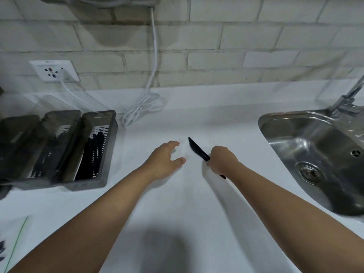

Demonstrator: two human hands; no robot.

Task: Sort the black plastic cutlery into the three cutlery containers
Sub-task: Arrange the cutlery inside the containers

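The white countertop [197,119] is being viewed from head height, close, looking forward and down toward the brick wall [236,36] behind it.

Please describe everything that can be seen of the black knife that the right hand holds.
The black knife is a thin one-piece utensil, apparently plastic, matte and dark. The right hand grips its handle with curled fingers; the handle's end shows below the hand. The blade sticks out up and to the left, its tip pointing toward the wall, above the white counter. Whether the blade touches the counter cannot be told. It is still outside the containers on the left.
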